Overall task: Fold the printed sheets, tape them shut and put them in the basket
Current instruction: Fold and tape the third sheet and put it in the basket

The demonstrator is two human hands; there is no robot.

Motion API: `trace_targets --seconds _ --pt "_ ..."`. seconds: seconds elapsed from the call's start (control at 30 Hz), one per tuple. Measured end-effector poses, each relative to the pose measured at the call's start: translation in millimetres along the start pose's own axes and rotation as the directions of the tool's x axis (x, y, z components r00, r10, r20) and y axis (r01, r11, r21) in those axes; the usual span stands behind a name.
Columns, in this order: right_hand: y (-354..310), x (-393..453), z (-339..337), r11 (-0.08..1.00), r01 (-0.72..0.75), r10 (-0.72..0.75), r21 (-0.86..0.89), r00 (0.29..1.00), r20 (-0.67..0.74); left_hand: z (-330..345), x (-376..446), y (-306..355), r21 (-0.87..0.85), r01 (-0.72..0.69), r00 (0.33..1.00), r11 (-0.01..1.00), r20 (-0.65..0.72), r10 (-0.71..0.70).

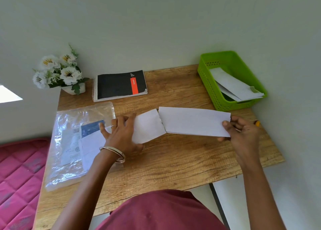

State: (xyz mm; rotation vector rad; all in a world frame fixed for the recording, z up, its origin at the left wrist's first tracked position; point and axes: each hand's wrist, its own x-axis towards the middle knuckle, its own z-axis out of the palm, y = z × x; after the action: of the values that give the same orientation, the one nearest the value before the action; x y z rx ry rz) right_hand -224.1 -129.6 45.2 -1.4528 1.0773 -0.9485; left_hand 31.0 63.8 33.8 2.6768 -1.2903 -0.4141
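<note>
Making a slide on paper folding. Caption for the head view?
Both hands, left and right, fold a white sheet on a wooden table beside a green basket.

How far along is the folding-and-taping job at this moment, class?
Done: folded sheets already lie in the green basket. In hand: the left hand and right hand hold a partly folded sheet over the table. Left: finish folding, tape it, basket it; more paper shows in the plastic bag.
</note>
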Motion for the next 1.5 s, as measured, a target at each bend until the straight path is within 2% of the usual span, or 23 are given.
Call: trace_targets --seconds 0.4,0.57,0.7,0.83,0.93,1.13,1.2,1.4,1.5 --pt "9.3 9.9 -2.7 0.995 -0.002 0.004 -0.098 1.000 0.016 10.9 -6.5 3.9 0.016 -0.087 0.996 0.996 -0.036 0.088" --pt "12.8 11.5 4.5 0.985 0.013 -0.002 -0.174 0.998 0.061 10.5 -6.9 11.4 0.034 -0.161 0.987 0.986 0.005 0.161" --pt "4.8 -5.2 31.2 0.987 -0.001 0.008 -0.161 0.999 0.045 11.1 -8.1 20.3 0.031 -0.183 0.983 0.983 0.005 0.183" --pt "0.5 -24.5 57.8 0.997 -0.058 0.058 -0.052 0.998 -0.009 11.7 -8.7 25.8 0.040 -0.202 0.979 0.979 -0.001 0.202" --pt "1.0 -33.8 70.6 0.998 -0.054 0.056 -0.044 0.997 0.049 12.3 -10.1 27.5 0.027 -0.213 0.977 0.977 -0.009 0.214" --pt "8.4 -43.7 80.7 0.972 0.125 -0.082 -0.199 0.974 0.213 11.9 -12.7 31.1 0.015 -0.228 0.974 0.974 -0.014 0.228" --pt "10.4 -45.4 83.3 0.973 0.090 -0.043 -0.212 0.975 0.218 11.9 -13.6 31.5 0.008 -0.228 0.974 0.974 -0.017 0.228" --pt "5.8 -52.7 87.4 0.977 -0.201 0.214 -0.073 0.931 0.297 13.3 -16.6 36.0 0.002 -0.244 0.969 0.970 -0.022 0.244" --pt "6.0 -53.7 87.7 0.966 -0.223 0.256 -0.132 0.902 0.349 13.5 -17.3 37.7 0.026 -0.254 0.966 0.967 -0.032 0.255"
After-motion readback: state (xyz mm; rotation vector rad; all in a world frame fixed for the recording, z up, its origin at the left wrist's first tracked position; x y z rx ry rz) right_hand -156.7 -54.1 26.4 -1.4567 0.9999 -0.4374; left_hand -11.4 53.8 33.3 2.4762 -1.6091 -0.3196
